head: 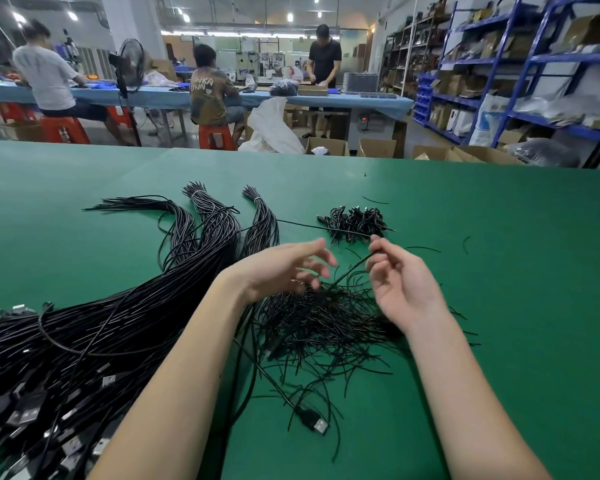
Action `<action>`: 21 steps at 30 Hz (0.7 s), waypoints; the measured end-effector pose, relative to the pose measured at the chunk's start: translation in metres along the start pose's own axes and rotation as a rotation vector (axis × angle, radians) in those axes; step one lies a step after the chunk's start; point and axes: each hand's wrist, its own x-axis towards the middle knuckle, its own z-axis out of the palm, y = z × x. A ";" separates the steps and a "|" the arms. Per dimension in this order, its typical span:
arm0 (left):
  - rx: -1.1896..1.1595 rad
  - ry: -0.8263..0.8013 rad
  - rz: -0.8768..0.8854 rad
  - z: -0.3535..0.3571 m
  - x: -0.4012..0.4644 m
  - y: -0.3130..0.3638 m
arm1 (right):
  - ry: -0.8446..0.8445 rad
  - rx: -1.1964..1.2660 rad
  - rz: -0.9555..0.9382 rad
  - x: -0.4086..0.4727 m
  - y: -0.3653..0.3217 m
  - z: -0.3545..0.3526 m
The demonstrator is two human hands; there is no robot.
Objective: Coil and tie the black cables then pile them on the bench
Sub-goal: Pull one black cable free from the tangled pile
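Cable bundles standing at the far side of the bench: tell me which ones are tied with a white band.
The middle bundle and the right bundle; the left bundle shows no band.

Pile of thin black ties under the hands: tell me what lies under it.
Green bench top shows through the loose edges of the tie pile. A cable with a USB plug runs in beneath it. The dense middle and the left hand cover the rest.

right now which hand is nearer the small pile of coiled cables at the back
Right. The right hand is raised just in front of the pile of coiled cables, pinching a thin tie. The left hand sits further to the pile's left.
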 end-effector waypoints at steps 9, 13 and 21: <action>0.292 0.071 0.145 0.020 0.001 0.010 | 0.325 -0.620 -0.291 -0.010 -0.046 -0.034; 0.730 0.420 0.325 0.027 0.005 0.015 | 0.572 -1.583 -0.416 -0.016 -0.059 -0.046; 0.627 0.595 0.693 0.057 0.015 0.011 | -0.111 -1.395 -0.448 -0.011 -0.022 -0.011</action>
